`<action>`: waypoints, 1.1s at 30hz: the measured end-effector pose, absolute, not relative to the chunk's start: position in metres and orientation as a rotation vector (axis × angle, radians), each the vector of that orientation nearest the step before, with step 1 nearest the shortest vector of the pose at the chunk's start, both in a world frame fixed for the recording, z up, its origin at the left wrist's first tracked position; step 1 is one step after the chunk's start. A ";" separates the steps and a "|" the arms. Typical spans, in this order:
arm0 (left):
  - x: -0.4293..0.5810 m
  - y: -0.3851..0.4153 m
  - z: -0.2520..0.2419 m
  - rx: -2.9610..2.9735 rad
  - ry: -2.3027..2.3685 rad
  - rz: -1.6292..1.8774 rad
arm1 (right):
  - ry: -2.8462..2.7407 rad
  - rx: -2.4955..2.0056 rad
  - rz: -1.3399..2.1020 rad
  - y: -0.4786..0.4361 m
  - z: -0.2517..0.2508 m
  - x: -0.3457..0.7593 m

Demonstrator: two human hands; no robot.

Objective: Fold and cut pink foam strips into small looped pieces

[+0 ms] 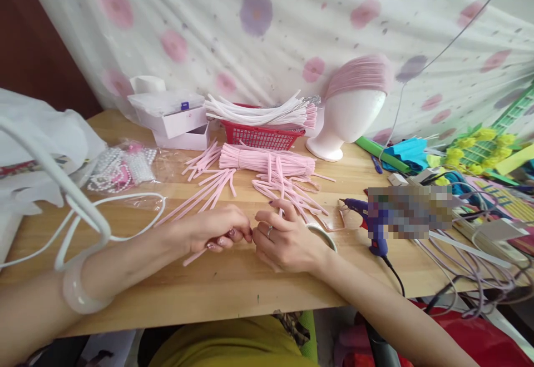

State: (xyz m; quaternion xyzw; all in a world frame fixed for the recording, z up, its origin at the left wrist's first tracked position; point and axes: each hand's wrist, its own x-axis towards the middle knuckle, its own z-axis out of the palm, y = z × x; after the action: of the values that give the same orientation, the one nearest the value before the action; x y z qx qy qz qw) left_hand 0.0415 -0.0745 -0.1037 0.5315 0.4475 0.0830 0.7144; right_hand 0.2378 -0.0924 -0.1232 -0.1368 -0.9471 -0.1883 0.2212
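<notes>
My left hand (223,231) is closed round a pink pipe cleaner (192,258), whose free end sticks out below the fingers to the left. Close beside it, fingertips almost meeting, my right hand (286,239) is closed too. A pink length stands up between its fingers, apparently the same pipe cleaner; the middle is hidden by both hands. Just beyond lies a tied bundle of pink pipe cleaners (262,158). Loose pink pipe cleaners (214,186) spread in front of the bundle on both sides. A round ring-shaped item (327,236) is partly covered by my right hand.
A red basket (261,136) holds white and pink pipe cleaners. Nearby stand a foam head (352,112) and white boxes (179,122). Bagged beads (123,167) and a white cable (156,203) lie left. To the right are a blue glue gun (377,228) and tangled cords (479,267).
</notes>
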 end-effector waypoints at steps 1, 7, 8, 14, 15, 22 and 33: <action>0.041 -0.071 -0.105 1.028 0.955 0.133 | -2.608 -0.375 -0.574 -0.092 -0.124 0.238; 0.042 -0.073 -0.107 0.843 0.868 0.292 | -2.510 -0.520 -0.474 -0.088 -0.120 0.240; 0.042 -0.077 -0.105 0.954 0.900 0.372 | -2.482 -0.568 -0.343 -0.086 -0.118 0.241; 0.032 -0.095 -0.108 2.262 0.934 0.860 | -1.858 -1.141 0.773 -0.073 -0.118 0.248; 0.031 -0.095 -0.111 2.477 0.899 0.945 | -1.748 -1.179 0.980 -0.070 -0.121 0.248; 0.031 -0.091 -0.122 3.209 0.728 1.128 | -1.716 -1.047 1.541 -0.085 -0.128 0.234; 0.045 -0.109 -0.110 2.056 0.927 0.918 | -2.063 -0.785 0.810 -0.103 -0.127 0.231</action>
State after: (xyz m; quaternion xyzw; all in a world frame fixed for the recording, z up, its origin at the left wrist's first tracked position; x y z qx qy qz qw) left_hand 0.0450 -0.1092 -0.1095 0.7921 0.3572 0.3538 0.3462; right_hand 0.2305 -0.1034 -0.1268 -0.3081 -0.8099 0.3178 0.3848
